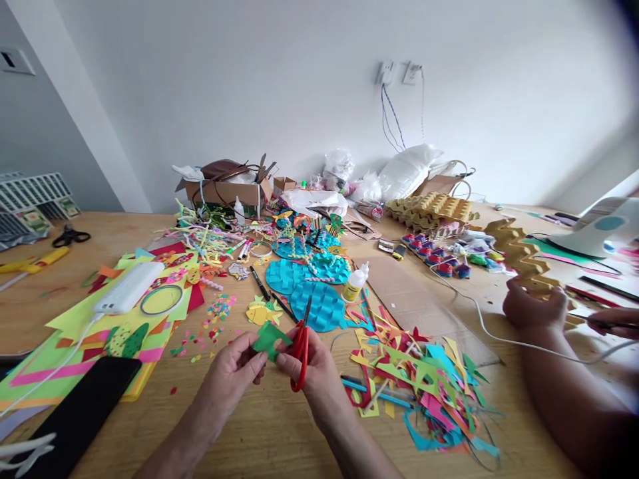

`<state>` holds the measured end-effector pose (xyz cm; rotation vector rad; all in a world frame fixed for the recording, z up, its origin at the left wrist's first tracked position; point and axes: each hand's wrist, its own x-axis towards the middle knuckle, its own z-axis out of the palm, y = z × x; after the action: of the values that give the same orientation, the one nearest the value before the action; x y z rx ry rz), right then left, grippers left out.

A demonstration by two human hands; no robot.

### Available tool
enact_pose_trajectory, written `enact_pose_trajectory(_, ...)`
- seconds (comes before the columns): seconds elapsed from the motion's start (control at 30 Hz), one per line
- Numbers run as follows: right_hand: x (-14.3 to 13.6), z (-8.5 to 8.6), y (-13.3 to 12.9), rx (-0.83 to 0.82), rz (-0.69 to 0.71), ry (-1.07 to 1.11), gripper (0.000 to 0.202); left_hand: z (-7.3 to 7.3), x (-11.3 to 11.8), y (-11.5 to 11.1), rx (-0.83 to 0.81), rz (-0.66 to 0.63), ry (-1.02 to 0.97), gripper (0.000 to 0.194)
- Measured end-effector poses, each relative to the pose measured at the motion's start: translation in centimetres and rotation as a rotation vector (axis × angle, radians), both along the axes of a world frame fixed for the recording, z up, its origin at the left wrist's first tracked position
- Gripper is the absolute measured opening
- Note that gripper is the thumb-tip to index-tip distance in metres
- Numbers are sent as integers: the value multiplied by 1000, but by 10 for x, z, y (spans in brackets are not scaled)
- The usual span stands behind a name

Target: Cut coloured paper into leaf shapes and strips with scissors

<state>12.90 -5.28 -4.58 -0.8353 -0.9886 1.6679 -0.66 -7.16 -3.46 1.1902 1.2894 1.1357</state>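
So, a small piece of green paper [268, 338] is being pinched between the thumb and fingers of the left hand [238, 359], roughly mid-table, right in front of the camera. The red-handled scissors [300, 357] are being gripped in the closed right hand [314, 371], and the blades are being pointed up and away, over the near edge of some blue crinkled paper [318, 307]. The green paper is also being steadied at its right side by the right thumb.

Just beyond the left hand, a yellow paper fish [261, 313] is being left flat on the wooden table [259, 432]. A glue bottle [353, 287] is being kept upright beside the blue paper. Over to the right, a messy heap of colorful scraps [434, 382] is being spread across the wood, with blue pens [384, 392] being partly covered by it. On the left, a white power bank [130, 286] and a roll of tape [162, 301] are being held up by stacked colored sheets [64, 326].

Far right, a bent piece of egg carton [522, 256] is being gripped by another person's hand [536, 307], while a thin dark tool [602, 324] is being held in their other one.
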Motion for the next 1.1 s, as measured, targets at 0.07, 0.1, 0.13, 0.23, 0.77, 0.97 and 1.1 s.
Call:
enact_pose_trajectory(0.07, 3, 3, 2, 15, 21, -51, 34, 0, -4, 2, -7, -59, 49, 9)
enact_pose_trajectory(0.1, 3, 4, 2, 18, 34, -67, 34, 0, -6, 3, -4, -84, 67, 10)
enact_pose_trajectory(0.13, 4, 5, 2, 20, 46, -76, 34, 0, -7, 4, 1, -101, 83, 11)
enact_pose_trajectory(0.23, 2, 8, 1, 24, 58, -72, 35, 4, -6, 5, 1, -124, 106, 15)
enact_pose_trajectory(0.77, -8, -12, 2, 48, -35, -20, 32, 4, -2, 2, 66, -36, 154, 22)
enact_pose_trajectory(0.97, -10, -13, 2, 50, -76, -33, 31, 3, -1, 1, 70, -74, 146, 18)
enact_pose_trajectory(1.1, -12, -11, 2, 60, -89, -54, 33, 2, 0, 2, 70, -65, 158, 19)
